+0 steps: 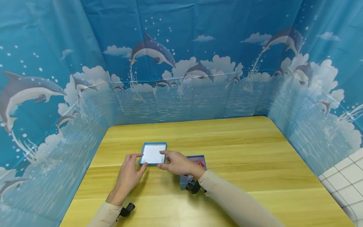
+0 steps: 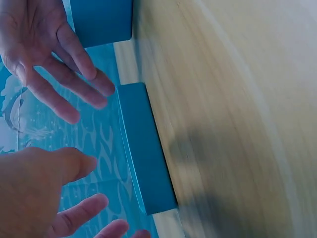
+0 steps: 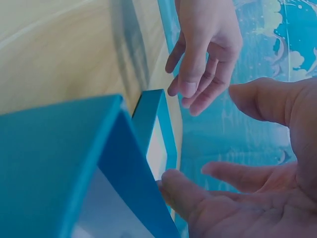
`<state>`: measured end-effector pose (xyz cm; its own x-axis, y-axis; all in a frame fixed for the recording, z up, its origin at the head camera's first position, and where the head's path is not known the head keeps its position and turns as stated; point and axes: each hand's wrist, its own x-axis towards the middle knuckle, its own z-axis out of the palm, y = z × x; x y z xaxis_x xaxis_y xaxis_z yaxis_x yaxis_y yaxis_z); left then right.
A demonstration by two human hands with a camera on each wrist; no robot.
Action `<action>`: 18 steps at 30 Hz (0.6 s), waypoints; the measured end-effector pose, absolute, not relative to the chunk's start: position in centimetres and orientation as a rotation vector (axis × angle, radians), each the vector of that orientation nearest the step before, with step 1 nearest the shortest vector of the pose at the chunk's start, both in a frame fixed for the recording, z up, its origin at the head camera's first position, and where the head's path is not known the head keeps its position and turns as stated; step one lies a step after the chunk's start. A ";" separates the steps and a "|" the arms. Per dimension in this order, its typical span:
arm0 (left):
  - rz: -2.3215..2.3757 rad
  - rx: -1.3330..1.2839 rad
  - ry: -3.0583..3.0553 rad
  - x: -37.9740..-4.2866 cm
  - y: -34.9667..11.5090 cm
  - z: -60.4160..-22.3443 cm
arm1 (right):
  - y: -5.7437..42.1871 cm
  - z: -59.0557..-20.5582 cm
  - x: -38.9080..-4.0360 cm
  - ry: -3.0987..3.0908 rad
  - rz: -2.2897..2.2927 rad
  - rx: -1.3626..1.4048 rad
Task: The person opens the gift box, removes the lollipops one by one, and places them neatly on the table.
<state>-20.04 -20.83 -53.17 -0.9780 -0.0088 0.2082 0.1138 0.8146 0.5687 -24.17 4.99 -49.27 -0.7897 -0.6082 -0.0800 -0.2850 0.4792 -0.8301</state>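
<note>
A shallow blue square lid (image 1: 153, 154) with a white inside lies on the table, its inside facing up. To its left is my left hand (image 1: 129, 175), thumb and fingers spread near the lid's edge. My right hand (image 1: 177, 162) reaches in from the other side, its fingertips overlapping the lid's right edge in the head view. In the left wrist view, the fingers of both hands stand apart from the lid's blue side wall (image 2: 146, 148). A deeper blue box (image 1: 184, 184) with small colourful items sits under my right wrist, partly hidden by it.
The wooden table (image 1: 241, 164) extends right of the box and behind the lid. A blue curtain (image 1: 198, 104) printed with dolphins surrounds its back and sides. White tiles (image 1: 346, 179) show at the far right.
</note>
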 end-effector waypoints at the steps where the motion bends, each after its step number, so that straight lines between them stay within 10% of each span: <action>1: -0.881 -0.089 -2.804 -20.0 -20.7 -53.1 | 5.1 -49.3 -24.1 2.378 -1.228 -0.750; 18: -0.913 -0.384 -2.696 -19.8 -16.6 -52.5 | 8.4 -48.2 -24.0 2.437 -1.287 -0.808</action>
